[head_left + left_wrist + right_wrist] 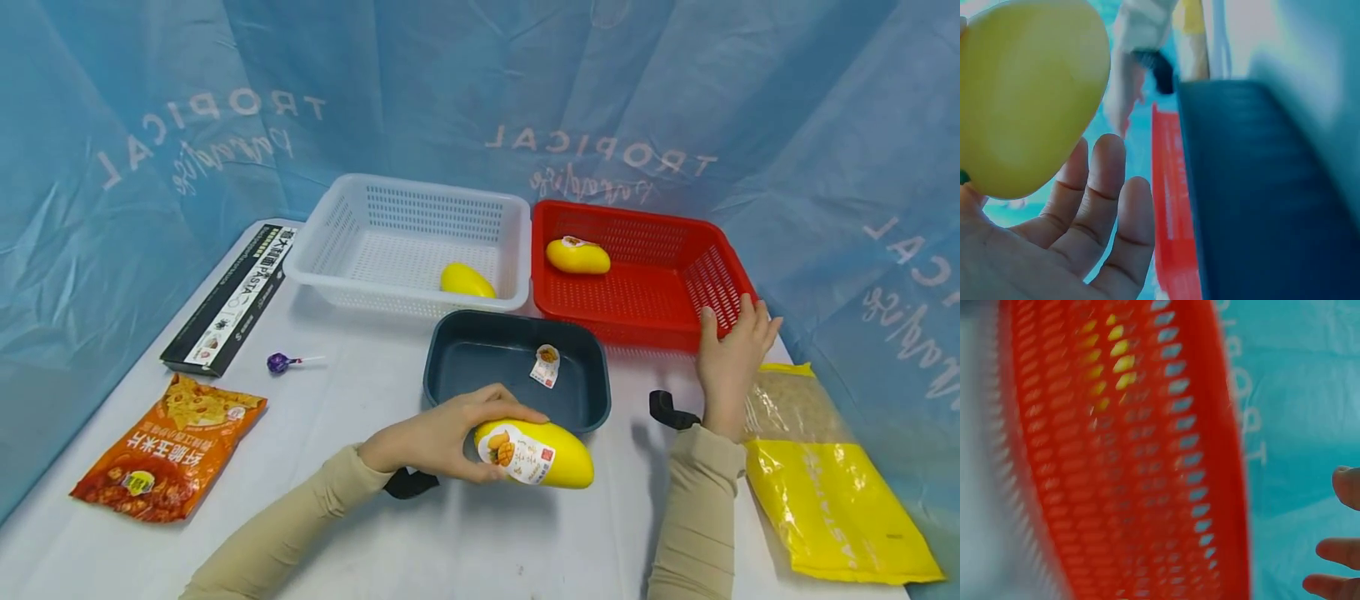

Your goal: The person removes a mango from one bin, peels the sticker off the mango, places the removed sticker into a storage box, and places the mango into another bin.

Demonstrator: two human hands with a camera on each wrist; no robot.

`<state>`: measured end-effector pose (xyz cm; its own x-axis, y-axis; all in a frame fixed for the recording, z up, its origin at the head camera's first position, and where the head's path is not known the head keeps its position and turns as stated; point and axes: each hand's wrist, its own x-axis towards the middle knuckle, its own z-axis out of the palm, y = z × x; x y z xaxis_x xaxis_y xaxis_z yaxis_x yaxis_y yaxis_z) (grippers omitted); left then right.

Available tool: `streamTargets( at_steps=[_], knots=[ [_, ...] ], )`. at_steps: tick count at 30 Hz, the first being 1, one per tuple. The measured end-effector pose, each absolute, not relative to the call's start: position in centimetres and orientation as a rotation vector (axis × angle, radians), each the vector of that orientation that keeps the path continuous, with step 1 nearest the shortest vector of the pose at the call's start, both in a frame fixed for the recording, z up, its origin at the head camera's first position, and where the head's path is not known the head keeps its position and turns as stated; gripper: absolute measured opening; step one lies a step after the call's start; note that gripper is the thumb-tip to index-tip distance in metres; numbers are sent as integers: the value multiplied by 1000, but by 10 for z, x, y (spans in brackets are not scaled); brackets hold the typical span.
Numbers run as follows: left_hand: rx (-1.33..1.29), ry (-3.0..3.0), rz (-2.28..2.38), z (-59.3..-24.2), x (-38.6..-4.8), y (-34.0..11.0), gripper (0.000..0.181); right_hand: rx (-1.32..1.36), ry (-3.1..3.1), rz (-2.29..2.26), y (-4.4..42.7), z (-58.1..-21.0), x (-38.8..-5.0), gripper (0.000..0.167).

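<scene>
My left hand [457,433] holds a yellow mango [566,457] with a white printed label, pinched between thumb and index finger at its left end. The mango is above the near edge of a dark blue-grey bin [517,323]. In the left wrist view the mango [1029,94] fills the upper left, and the other fingers [1136,215] extend below it. My right hand [735,358] is at the near right corner of a red basket [645,329], fingers spread and holding nothing; whether it touches the rim I cannot tell. Another labelled mango [581,257] lies in that basket.
A white basket [352,287] with a yellow mango [467,281] stands back left. A loose label [546,367] lies in the bin. Leftward are a black pasta box [232,296], a lollipop [279,362] and an orange snack bag [172,450]; a yellow bag [832,500] lies right.
</scene>
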<state>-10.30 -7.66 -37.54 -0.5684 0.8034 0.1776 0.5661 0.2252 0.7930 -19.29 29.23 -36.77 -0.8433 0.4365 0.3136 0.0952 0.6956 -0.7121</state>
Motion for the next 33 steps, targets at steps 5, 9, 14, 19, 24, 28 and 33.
streamTargets(
  at_steps=[5, 9, 14, 19, 24, 28, 33],
  knots=[
    [1331, 2235, 1149, -383, -92, -73, 64, -269, -2377, 1003, 273, -353, -190, 59],
    [1331, 2246, 1076, -390, -89, -71, 63, -147, -2367, 1050, 252, -341, -185, 53],
    [1306, 2252, 1020, -399, -89, -72, 63, 7, -2384, 1228, 227, -327, -172, 47],
    [1283, 2270, 998, -405, -87, -74, 65, 266, -2362, 1382, 205, -320, -157, 38],
    [1215, 2272, 1005, -410, -85, -75, 64, 565, -2474, 1408, 187, -323, -141, 36],
    [1170, 2276, 1003, -414, -84, -77, 63, 776, -2608, 1376, 176, -328, -127, 35],
    [1141, 2270, 994, -418, -85, -80, 63, 998, -2703, 1396, 165, -333, -112, 29]
  ],
)
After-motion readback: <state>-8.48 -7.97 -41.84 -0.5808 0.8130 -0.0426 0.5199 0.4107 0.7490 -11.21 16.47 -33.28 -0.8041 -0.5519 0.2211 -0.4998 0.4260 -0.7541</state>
